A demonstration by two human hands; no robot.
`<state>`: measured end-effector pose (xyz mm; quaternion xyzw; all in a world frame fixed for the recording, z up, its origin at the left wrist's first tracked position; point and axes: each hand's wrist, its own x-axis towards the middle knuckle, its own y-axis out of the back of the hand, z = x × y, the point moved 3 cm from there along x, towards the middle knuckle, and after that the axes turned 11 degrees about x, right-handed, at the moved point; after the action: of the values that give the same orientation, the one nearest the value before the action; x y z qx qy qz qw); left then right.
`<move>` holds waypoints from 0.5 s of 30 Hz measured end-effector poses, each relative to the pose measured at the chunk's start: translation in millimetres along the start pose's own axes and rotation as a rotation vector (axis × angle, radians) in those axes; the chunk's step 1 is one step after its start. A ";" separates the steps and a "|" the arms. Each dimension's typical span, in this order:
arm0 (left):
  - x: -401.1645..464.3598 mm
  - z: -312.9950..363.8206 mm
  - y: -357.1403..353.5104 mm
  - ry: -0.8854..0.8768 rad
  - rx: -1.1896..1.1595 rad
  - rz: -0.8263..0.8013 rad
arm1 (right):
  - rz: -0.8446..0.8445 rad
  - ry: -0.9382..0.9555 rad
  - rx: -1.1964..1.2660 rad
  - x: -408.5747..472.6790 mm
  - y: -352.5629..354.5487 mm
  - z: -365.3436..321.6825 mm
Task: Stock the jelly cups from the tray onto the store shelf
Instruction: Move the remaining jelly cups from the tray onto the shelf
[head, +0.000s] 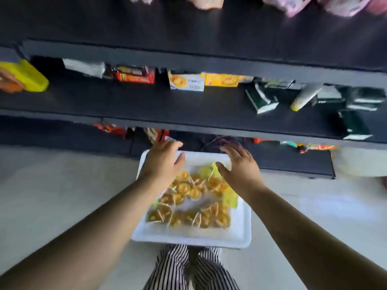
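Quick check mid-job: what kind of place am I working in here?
Most likely a small shop aisle. Dark tiered shelves hold packaged snacks, such as a red biscuit box and yellow cookie boxes. A white rectangular tray of orange jelly cups sits on the pale floor below.

— What sort of place is this?
— A small shop. Dark tiered shelves point(188, 105) carry packaged goods set face-out: red biscuit packs point(135, 74), yellow boxes point(221, 80), green cartons point(261, 100).
— Anything else?
— Pink packets point(343, 5) on the top tier, and a pale tiled floor point(62, 185) (all rather blurred).
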<state>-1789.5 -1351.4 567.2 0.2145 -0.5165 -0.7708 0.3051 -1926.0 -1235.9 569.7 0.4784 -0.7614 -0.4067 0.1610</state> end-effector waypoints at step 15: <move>-138.2 -73.9 -259.4 0.397 -0.098 -0.665 | -0.409 -0.526 0.051 -74.6 -210.5 183.8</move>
<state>-1706.6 -1232.2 301.1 0.5005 -0.3123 -0.7948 0.1424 -1880.3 -1130.8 304.2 0.5037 -0.6751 -0.5210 -0.1379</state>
